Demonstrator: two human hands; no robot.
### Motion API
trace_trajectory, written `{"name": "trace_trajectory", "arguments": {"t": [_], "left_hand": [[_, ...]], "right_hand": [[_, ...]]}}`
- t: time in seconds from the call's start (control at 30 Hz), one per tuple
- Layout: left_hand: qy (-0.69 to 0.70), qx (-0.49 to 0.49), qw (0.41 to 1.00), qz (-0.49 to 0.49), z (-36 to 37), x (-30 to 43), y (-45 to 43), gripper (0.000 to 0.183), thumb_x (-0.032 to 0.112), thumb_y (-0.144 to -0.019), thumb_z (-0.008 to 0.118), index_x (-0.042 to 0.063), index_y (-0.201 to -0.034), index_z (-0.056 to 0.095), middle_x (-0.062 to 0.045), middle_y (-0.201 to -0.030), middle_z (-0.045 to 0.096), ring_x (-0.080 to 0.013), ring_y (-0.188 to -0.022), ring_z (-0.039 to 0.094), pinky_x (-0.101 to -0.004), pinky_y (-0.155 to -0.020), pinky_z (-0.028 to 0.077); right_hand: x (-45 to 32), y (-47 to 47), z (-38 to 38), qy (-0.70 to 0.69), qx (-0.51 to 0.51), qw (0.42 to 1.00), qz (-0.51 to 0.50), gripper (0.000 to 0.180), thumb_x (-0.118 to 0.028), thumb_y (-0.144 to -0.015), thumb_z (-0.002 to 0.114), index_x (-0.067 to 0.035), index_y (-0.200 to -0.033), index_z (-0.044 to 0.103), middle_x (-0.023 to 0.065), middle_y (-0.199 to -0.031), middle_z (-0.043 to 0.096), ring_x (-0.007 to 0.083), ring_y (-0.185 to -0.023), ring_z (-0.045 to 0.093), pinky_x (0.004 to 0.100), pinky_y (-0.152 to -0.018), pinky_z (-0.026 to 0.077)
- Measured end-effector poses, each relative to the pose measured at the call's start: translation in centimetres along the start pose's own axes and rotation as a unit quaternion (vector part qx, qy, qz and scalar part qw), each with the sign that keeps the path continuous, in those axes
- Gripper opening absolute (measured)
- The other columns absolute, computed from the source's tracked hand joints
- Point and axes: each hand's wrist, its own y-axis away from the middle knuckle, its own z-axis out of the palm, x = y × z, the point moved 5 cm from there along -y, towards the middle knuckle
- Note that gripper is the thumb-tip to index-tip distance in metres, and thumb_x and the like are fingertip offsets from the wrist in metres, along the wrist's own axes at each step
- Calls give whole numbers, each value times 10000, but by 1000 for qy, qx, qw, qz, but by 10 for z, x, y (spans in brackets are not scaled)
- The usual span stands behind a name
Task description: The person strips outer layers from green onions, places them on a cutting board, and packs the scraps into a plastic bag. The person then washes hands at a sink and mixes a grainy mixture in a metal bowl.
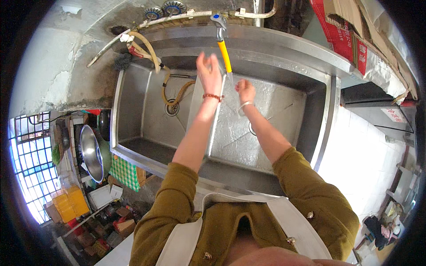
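My left hand (209, 75) is raised over the divider of a two-bowl stainless steel sink (327, 119), its blurred fingers apart and nothing seen in them. A reddish bead bracelet (213, 96) circles that wrist. My right hand (245, 90) hangs over the right bowl, close beside a thin stream of water (231, 78). Its fingers are curled and blurred, so their inner side is hidden. A pale bangle (245, 105) is on the right wrist. The water comes from a yellow spout sleeve (224, 56) on a metal tap (219, 28), between and beyond my hands.
A tan hose (165, 89) runs into the left bowl near the drain (172, 108). A dark scouring pad (122, 62) lies by the back left corner. Cardboard boxes (352, 36) stand at the back right. At left are a metal basin (91, 153) and a green checked cloth (124, 173).
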Motion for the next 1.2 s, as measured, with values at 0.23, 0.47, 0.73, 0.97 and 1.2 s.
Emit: {"name": "trace_trajectory", "arguments": {"t": [0.23,0.47,0.73,0.97,1.2], "left_hand": [[-133,-40,959,248,36,104,-54,371,180,-815,616,-1,-1133,549,-166,-1078,541,-246,-976,552,-313,-806,450],[61,-226,967,-101,13,60,10,531,322,-929,428,30,-1347,283,-134,-1312,422,-196,-1170,439,-280,-927,378],[278,-208,838,-422,-34,11,169,458,403,-906,422,54,-1201,417,-96,-1223,469,-195,-1145,440,-347,-936,388],[381,-317,730,-470,-31,20,236,158,163,-853,545,23,-900,487,-101,-816,605,-247,-701,592,-361,-661,485],[617,-525,392,-436,-25,43,273,218,119,-912,438,1,-1088,491,-15,-676,542,-160,-620,523,-264,-632,446]], "right_hand": [[-6,-10,31,-536,-151,795,240,237,-86,-927,340,93,-1016,467,204,-962,595,245,-832,613,323,-755,525],[-99,95,-14,-320,-160,927,114,448,-329,-937,357,-100,-1322,377,16,-1310,452,179,-1186,422,319,-977,318],[-121,160,-38,146,-113,958,-222,482,-322,-940,311,-2,-1296,370,198,-1331,378,349,-1255,319,412,-1061,197],[-124,242,-102,326,2,884,-335,171,-112,-740,513,8,-815,610,166,-908,609,305,-887,593,398,-707,492],[-122,334,-191,-125,-259,949,-131,286,-211,-829,616,-103,-1094,610,45,-1036,645,186,-981,599,299,-870,453]]}}
